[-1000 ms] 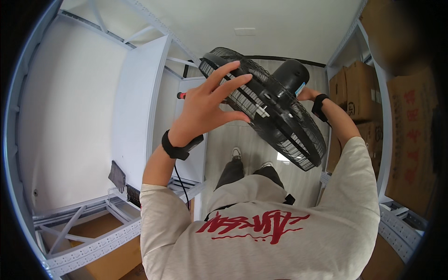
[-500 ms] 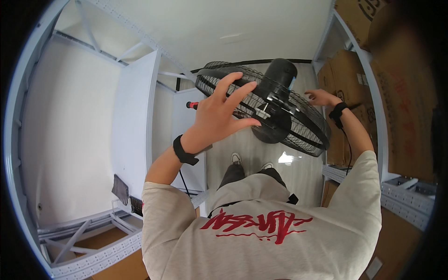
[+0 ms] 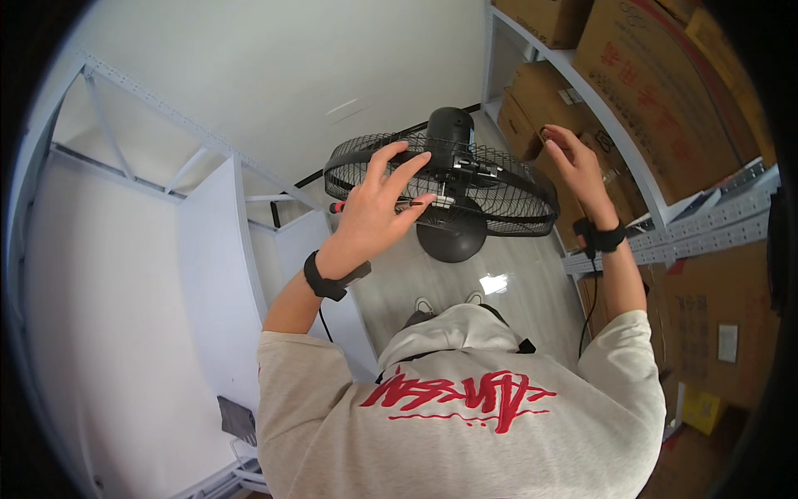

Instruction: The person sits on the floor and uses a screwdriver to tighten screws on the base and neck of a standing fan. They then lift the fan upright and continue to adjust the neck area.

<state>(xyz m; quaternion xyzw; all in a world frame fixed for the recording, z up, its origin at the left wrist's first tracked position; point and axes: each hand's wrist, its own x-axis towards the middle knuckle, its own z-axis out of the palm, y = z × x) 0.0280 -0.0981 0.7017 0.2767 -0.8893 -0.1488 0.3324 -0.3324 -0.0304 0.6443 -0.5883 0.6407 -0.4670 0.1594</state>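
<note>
A black fan (image 3: 453, 162) stands on the floor on its round base, its wire cage seen edge-on and its motor housing upward. My left hand (image 3: 374, 204) is at the cage's left part, with thumb and two fingers stretched over it. A screwdriver (image 3: 337, 207) with a red and black handle sticks out beside that palm, gripped by the folded fingers; its thin shaft shows near the thumb. To the right of the cage, my right hand (image 3: 578, 166) is raised, thumb and fingertips drawn together. A tiny dark thing seems to be at the tips, too small to name.
Metal shelving (image 3: 665, 216) at the right bears several cardboard boxes (image 3: 657, 91). A white panelled rack (image 3: 208, 224) stands at the left. Black straps circle both wrists, with cables hanging from them. A dark piece (image 3: 237, 418) hangs at the lower left.
My right hand has come up and away from beside the fan, its fingers now drawn together. The left hand stays at the cage with the screwdriver. The view has turned toward the right shelving.
</note>
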